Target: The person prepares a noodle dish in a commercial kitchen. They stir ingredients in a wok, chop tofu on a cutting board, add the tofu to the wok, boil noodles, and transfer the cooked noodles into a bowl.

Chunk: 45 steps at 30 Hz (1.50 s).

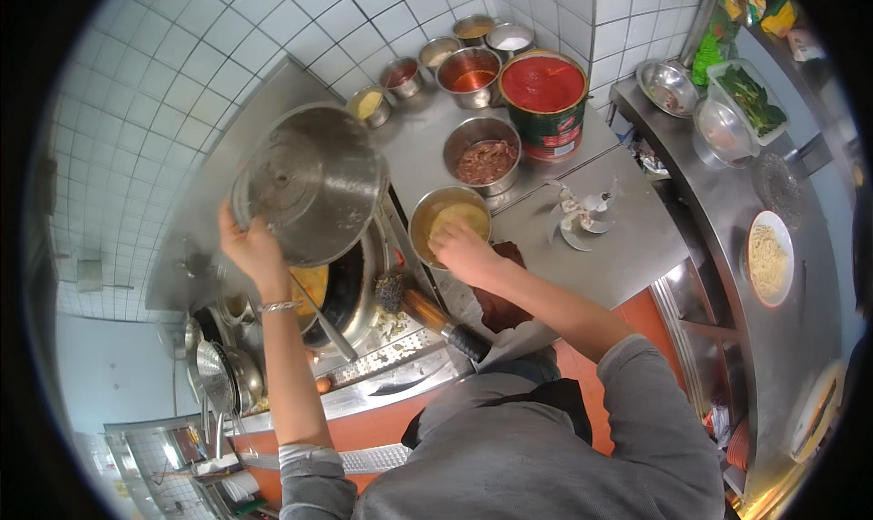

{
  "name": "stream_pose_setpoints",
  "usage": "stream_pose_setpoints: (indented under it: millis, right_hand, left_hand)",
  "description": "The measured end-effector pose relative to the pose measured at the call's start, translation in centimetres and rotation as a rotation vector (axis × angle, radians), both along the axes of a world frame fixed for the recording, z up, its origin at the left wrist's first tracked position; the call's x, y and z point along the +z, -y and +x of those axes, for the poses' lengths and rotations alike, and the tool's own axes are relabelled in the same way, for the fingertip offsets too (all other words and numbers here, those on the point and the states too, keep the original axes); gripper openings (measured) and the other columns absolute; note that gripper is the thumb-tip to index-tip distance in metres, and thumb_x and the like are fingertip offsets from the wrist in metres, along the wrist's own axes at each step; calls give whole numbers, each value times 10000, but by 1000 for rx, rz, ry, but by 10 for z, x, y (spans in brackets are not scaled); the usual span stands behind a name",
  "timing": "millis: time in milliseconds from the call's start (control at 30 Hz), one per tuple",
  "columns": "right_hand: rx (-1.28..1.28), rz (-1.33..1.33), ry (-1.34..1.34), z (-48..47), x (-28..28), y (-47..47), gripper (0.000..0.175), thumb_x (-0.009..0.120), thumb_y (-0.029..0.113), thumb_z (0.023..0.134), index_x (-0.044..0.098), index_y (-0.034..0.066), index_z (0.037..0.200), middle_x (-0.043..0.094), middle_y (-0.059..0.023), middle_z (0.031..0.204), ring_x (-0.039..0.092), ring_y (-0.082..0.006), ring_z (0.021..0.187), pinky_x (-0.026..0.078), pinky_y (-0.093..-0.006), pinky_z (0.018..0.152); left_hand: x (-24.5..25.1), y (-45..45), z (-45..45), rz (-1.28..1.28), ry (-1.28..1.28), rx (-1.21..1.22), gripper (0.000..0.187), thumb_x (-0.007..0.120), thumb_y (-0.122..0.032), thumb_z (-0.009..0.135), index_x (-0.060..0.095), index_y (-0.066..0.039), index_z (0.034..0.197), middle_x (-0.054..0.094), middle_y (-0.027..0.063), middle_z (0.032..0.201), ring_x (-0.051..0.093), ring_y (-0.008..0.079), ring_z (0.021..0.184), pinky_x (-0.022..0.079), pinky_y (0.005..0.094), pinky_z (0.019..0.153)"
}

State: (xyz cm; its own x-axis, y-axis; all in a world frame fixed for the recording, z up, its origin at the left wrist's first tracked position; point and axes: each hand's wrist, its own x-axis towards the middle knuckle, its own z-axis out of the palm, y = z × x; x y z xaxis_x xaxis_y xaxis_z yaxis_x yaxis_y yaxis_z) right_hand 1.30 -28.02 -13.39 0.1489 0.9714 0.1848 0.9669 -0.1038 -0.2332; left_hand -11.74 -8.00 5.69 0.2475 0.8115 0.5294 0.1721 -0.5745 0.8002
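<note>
My left hand (256,251) grips the rim of a large round metal basin or lid (324,172), tilted up over the stove. Partly hidden behind it is a wok (372,247) with yellow-orange food (314,285) in it, and a ladle handle (337,339) leans out towards me. Inside a small metal bowl (417,230), my right hand (464,244) reaches into a pale yellow substance (453,214). The fingertips are down in the bowl, so whether they hold any of it is unclear. A bamboo wok brush (423,308) lies between wok and counter.
Behind the small bowl stand a metal pot of shredded meat (487,162), a large open can of red paste (544,83) and several seasoning pots (469,77). A curved-blade metal piece (583,213) and a dark brown cloth (501,302) lie on the counter. Noodles (769,264) sit at right.
</note>
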Motion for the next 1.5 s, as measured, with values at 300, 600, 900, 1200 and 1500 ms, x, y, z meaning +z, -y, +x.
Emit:
stream_pose_setpoints:
  millis: [300,600,900,1200,1500]
  right_hand:
    - [-432,538,74,101,62,130,372,688,50,765,660,73,1135,610,-125,1173,554,-321,1136,442,-427,949]
    - [-611,33,-84,143,0,169,166,728,104,774,672,30,912,654,-147,868,643,-372,814,504,-455,722]
    - [-527,179,-83,131,44,184,99,644,-46,755,634,-6,845,608,-202,859,614,-381,840,499,-449,747]
    - [-683,436,255,58,276,259,95,670,-7,817,599,-15,879,581,-155,840,597,-366,767,475,-427,669]
    - [-294,-19,398,5,182,218,92,587,52,714,574,12,796,548,-129,833,557,-273,851,479,-366,800]
  left_hand:
    - [20,18,-100,-491,284,-144,629,442,169,713,511,-30,1306,647,107,1094,646,182,883,553,301,769]
    - [-27,101,-130,-968,312,-90,710,469,199,686,509,-77,1339,655,97,1154,654,214,996,546,324,890]
    - [-42,158,-97,-1105,273,-316,646,493,213,693,583,-73,1265,679,63,1139,653,162,994,526,292,883]
    - [-123,232,-15,-1264,316,-643,505,514,183,759,578,-51,1202,665,42,1117,632,138,962,503,277,857]
    - [-201,254,21,-1440,440,-581,245,573,-52,956,588,-54,1201,641,14,1082,601,129,949,512,300,782]
